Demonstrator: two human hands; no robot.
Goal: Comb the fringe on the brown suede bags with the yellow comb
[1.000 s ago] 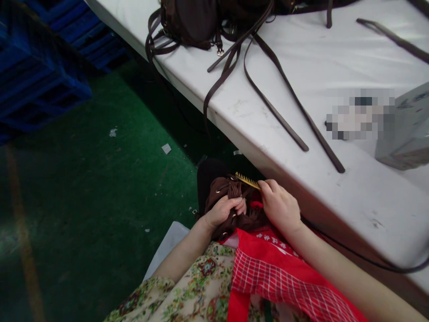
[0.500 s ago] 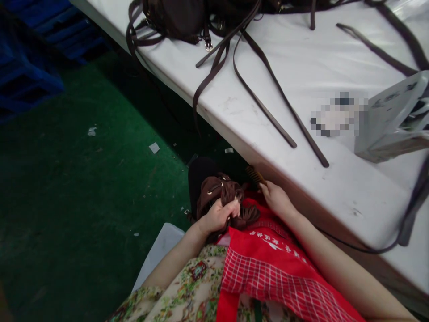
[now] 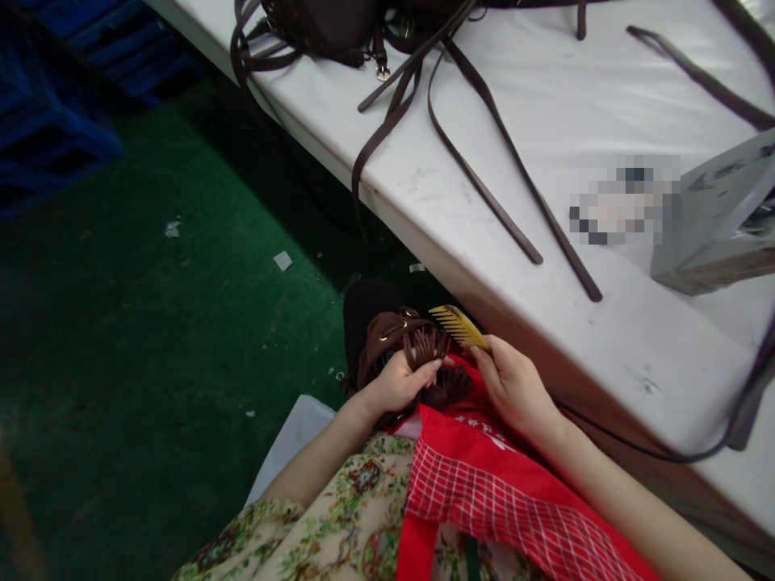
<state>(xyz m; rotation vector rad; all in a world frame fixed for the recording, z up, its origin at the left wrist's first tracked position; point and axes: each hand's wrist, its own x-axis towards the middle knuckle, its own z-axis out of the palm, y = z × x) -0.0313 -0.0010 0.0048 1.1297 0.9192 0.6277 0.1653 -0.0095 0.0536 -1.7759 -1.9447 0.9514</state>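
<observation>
My left hand (image 3: 403, 381) is closed on a dark brown tassel (image 3: 427, 345), whose thin strands fan out above the thumb. The tassel lies against a brown bag (image 3: 387, 331) with metal eyelets, resting on my lap. A second bunch of strands hangs just right of the hand. In my right hand (image 3: 512, 375) is a yellow comb (image 3: 457, 324), gripped at its right end. The comb's teeth point down and left, close to the tassel strands; whether they touch I cannot tell.
A white-covered table (image 3: 514, 194) runs along my right. Dark bags (image 3: 327, 28) with loose straps (image 3: 521, 169) lie at its far end, some straps overhanging the edge. A pale container (image 3: 708, 226) stands on the right. Blue pallets (image 3: 54, 137) sit on the green floor (image 3: 151, 347).
My right hand has raised and turned the comb, so its broad side shows beside the strands. In my left hand the tassel strands now stand up and spread.
</observation>
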